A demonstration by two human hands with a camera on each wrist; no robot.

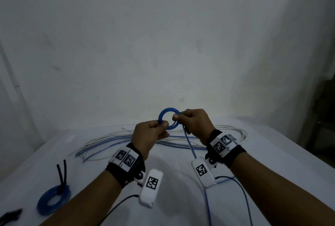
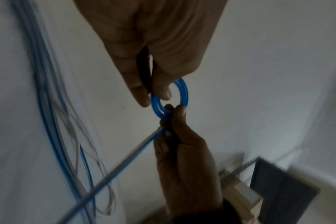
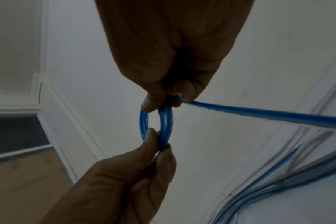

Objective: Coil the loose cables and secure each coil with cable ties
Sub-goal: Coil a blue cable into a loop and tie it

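Note:
A small blue cable coil (image 1: 163, 111) is held up above the white-covered table (image 1: 272, 162). My left hand (image 1: 164, 123) pinches its lower left side between thumb and forefinger. My right hand (image 1: 176, 117) pinches the right side, where the loose blue tail (image 1: 190, 146) leaves the coil and runs down toward me. In the left wrist view my left hand (image 2: 155, 97) grips the coil (image 2: 185, 94) from above and the right hand's fingers (image 2: 180, 112) from below. The right wrist view shows my right hand (image 3: 163, 101) holding the coil (image 3: 143, 124) and the taut tail (image 3: 259, 113).
A finished blue coil (image 1: 54, 198) bound with a black tie (image 1: 61, 173) lies at the near left. Dark tie-like pieces (image 1: 10, 215) sit at the left edge. Several loose white and blue cables (image 1: 117, 138) lie across the table behind my hands. A white wall stands behind.

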